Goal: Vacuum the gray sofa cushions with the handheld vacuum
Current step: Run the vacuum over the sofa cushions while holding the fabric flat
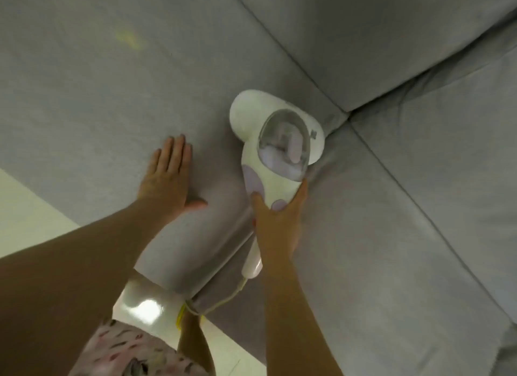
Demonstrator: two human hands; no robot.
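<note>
On the sofa (84, 96), right hand (277, 224) grips vacuum (268, 118), handle (251, 266) mostly hidden; left hand (167, 177) flat.

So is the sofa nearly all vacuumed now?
Can't tell what's finished: the gray fabric shows no cleaned strips. Right now the right hand grips the handheld vacuum, its head at the crease between the left seat cushion and right seat cushion, while the left hand presses flat on the left one. A pale yellowish mark shows farther up that cushion, so probably plenty remains.
</note>
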